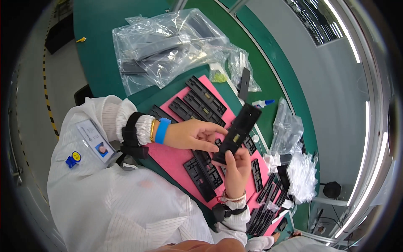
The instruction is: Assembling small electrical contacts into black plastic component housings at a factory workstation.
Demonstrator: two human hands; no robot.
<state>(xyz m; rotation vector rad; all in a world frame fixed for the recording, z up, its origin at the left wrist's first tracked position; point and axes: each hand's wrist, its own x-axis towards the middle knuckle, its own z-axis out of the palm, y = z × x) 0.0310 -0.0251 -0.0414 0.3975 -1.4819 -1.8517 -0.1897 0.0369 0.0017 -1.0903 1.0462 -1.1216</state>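
Observation:
A long black plastic part (244, 122) with a small yellowish patch near its middle is tilted up in my right hand (237, 170), thumb on its face near the lower end. My left hand (197, 135) is beside the part's left edge, fingers apart and slightly bent; whether the fingertips touch it I cannot tell. Under both hands lies a pink mat (170, 161). Similar black slotted parts rest on it, such as a pair (204, 103) beyond my left hand and another (199, 178) nearer to me.
Clear plastic bags with dark parts (168, 46) cover the far left of the green table (94, 46). At the right are a blue-capped bottle (263, 103), crumpled clear wrapping (302, 176) and stacked black strips (264, 214). Another person's hand (276, 236) shows at the lower right.

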